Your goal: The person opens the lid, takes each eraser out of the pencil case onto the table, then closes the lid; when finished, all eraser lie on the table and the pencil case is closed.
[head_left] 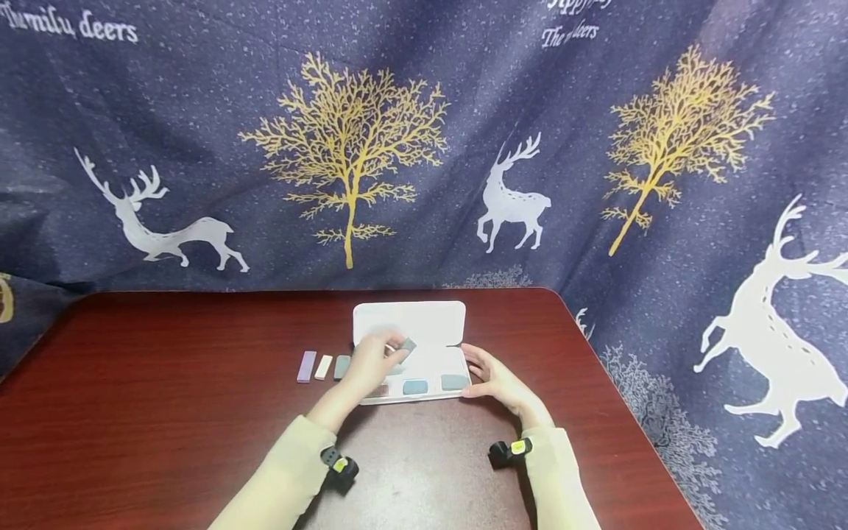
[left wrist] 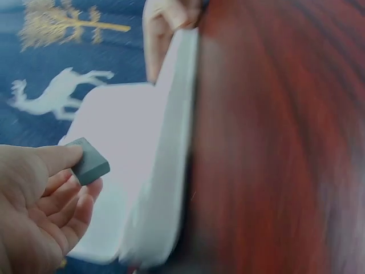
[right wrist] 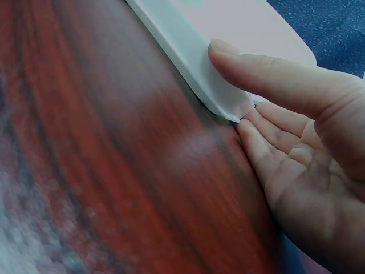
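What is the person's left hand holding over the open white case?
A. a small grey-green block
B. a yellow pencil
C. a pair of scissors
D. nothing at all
A: the left hand pinches a small grey-green rectangular block between thumb and fingers above the open white plastic case, as the head view also shows.

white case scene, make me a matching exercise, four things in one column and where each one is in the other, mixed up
Things:
1. small grey block
2. right hand
3. purple bar
4. white case

Places or states:
A. lying open on the red-brown table
B. far left of the row of bars beside the case
C. pinched in the left hand
D. resting against the case's right corner

Pairs: 1-C, 2-D, 3-B, 4-A
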The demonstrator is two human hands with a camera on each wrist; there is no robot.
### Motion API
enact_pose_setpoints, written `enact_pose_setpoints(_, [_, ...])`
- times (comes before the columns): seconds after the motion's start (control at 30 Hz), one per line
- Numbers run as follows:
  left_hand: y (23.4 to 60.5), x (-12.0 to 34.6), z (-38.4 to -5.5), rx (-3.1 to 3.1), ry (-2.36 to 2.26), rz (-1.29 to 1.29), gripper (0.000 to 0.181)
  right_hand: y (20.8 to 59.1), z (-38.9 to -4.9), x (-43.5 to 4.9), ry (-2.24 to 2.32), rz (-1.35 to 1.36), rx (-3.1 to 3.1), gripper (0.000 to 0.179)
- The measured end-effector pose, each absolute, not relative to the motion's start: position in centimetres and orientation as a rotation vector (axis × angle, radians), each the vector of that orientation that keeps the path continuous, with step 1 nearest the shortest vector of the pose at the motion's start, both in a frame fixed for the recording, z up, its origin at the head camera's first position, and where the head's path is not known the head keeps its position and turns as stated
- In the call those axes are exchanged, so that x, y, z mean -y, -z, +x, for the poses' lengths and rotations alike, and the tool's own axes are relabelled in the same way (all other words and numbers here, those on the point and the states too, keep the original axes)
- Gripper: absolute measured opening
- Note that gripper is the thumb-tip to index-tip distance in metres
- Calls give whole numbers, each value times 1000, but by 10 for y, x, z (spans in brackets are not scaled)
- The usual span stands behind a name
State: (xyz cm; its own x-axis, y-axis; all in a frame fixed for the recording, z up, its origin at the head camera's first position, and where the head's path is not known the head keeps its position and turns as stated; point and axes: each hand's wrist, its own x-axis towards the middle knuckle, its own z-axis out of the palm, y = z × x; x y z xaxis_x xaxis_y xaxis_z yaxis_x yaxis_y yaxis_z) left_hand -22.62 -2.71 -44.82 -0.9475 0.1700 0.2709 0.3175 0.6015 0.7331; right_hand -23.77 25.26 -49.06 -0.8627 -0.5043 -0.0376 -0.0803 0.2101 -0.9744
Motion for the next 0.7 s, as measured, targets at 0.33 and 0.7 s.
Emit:
enact_pose_setpoints(0.33, [439,98,-220,2589,1267,-193,22,485,-234,-250,1706,-532,-2123,92])
enact_pose_setpoints(0.7, [449,168,-211,2662,1269,21,30,488,-235,-251,1720,-550,-2100,91])
